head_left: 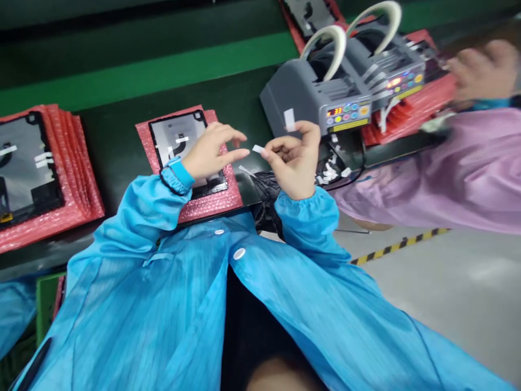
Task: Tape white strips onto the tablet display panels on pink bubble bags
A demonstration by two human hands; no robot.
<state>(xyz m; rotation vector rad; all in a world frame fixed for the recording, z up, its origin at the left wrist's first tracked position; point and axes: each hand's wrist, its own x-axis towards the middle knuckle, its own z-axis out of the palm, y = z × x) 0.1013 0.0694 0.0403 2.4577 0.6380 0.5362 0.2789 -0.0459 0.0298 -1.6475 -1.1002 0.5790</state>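
My right hand pinches a small white strip between thumb and a finger. Another white strip stands up at its raised index finger. To the left, my left hand is held over a flat panel with a black border, its thumb and fingers apart and nothing between them. The panel lies on pink bubble wrap and bears short white strips. My left hand hides part of it.
Two grey tape dispensers stand beyond my right hand. Stacked panels in pink wrap are at the left. White scraps and a black bag lie near my right wrist. Another person's hand and pink sleeve are at the right.
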